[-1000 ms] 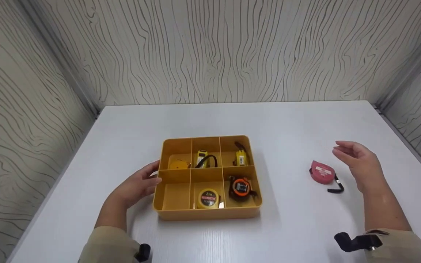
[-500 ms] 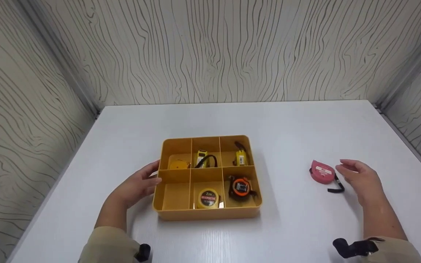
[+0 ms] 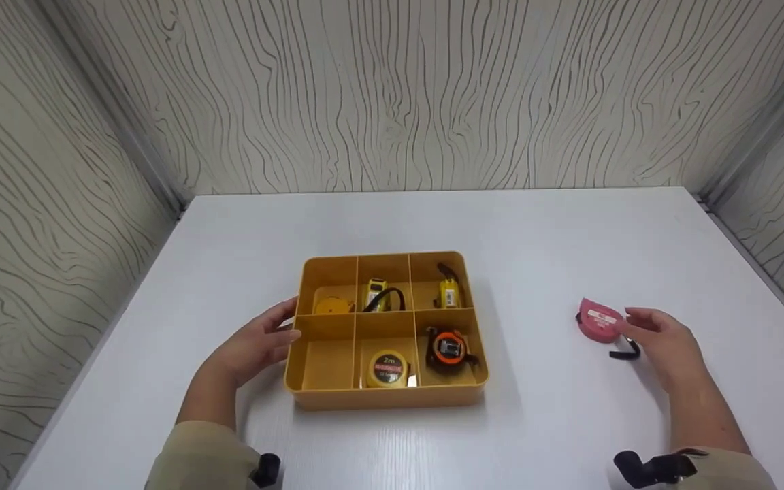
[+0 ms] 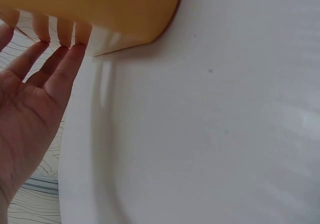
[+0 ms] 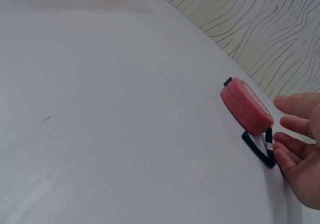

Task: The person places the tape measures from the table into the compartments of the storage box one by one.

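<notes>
A pink tape measure (image 3: pixel 598 322) with a black wrist strap (image 5: pixel 260 151) lies on the white table at the right. My right hand (image 3: pixel 667 344) is beside its right end, thumb overlapping the case's edge in the head view. In the right wrist view the relaxed fingers (image 5: pixel 295 126) are spread next to the strap, holding nothing. A tan divided box (image 3: pixel 385 400) stands in the middle of the table. My left hand (image 3: pixel 252 350) rests against the box's left side, its straight fingertips touching the wall in the left wrist view.
Inside the box are a yellow-orange tape measure (image 3: pixel 334 306), a yellow one with a black strap (image 3: pixel 376 292), a small yellow one (image 3: pixel 449 294), a round 2m one (image 3: pixel 387 369) and an orange-black one (image 3: pixel 449 348). Wood-patterned panels (image 3: pixel 392 95) surround the table.
My right hand has come down and to the left, right up to the pink tape measure. The left hand and the box have stayed in place.
</notes>
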`<move>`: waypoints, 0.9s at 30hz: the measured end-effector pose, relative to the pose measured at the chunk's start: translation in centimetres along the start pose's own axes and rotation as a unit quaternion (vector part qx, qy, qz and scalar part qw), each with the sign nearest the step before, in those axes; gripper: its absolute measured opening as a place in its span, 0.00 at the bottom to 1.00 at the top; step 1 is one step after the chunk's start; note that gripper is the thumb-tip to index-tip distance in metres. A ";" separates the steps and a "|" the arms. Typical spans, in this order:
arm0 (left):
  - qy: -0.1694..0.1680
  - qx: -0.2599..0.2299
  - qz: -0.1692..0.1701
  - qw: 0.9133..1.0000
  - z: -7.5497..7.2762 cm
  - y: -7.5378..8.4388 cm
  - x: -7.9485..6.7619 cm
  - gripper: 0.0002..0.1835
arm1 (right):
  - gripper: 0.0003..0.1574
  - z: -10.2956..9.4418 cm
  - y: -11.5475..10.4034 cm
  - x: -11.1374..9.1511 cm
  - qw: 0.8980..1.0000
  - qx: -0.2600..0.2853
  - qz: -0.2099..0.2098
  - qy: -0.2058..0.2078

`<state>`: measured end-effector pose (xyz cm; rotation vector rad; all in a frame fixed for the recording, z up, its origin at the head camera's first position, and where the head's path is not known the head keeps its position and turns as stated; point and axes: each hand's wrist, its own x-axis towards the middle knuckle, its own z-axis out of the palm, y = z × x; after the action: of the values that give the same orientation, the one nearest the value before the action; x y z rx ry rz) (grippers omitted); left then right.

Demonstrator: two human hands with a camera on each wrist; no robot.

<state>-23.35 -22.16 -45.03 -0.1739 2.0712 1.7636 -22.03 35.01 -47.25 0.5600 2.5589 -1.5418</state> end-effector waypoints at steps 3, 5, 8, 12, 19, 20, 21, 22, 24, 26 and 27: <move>0.001 -0.001 0.000 1.000 0.0 0.0 0.0 0.37 | 0.49 0.3 -0.1 -0.2 1.000 -0.002 -0.004 -0.010; 0.000 -0.002 0.001 1.000 0.0 0.0 0.0 0.38 | 0.49 0.4 -0.2 -0.2 1.000 -0.003 -0.008 -0.015; 0.001 0.000 0.000 1.000 0.0 0.0 0.1 0.38 | 0.49 0.8 -0.4 -0.2 1.000 -0.010 -0.010 -0.016; 0.001 0.005 -0.004 1.000 0.0 0.0 0.1 0.38 | 0.50 1.3 -0.6 -0.2 1.000 -0.024 -0.008 -0.017; -0.003 0.006 -0.004 1.000 0.0 0.1 -0.1 0.38 | 0.50 1.6 -0.8 0.0 0.999 -0.040 -0.011 -0.025; -0.004 0.005 -0.002 1.000 0.0 0.1 -0.1 0.38 | 0.50 1.6 -0.7 0.0 0.998 -0.048 -0.014 -0.026; -0.004 0.003 -0.001 1.000 0.0 0.1 -0.1 0.38 | 0.50 1.7 -0.7 0.1 0.998 -0.057 -0.018 -0.027; -0.004 0.001 -0.001 1.000 0.0 0.1 -0.2 0.38 | 0.50 1.7 -0.7 0.1 0.997 -0.068 -0.022 -0.027; -0.003 0.000 -0.001 1.000 0.0 0.1 -0.2 0.38 | 0.49 1.8 -0.7 0.2 0.996 -0.081 -0.030 -0.027; -0.003 -0.001 -0.001 1.000 0.0 0.1 -0.1 0.38 | 0.50 1.8 -0.6 0.2 0.995 -0.092 -0.040 -0.024; -0.002 -0.001 -0.002 1.000 0.0 0.1 -0.1 0.38 | 0.50 1.8 -0.6 0.2 0.994 -0.095 -0.044 -0.023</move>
<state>-23.26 -22.12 -44.89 -0.1744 2.0655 1.7627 -22.62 33.29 -47.71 0.3904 2.6871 -1.2992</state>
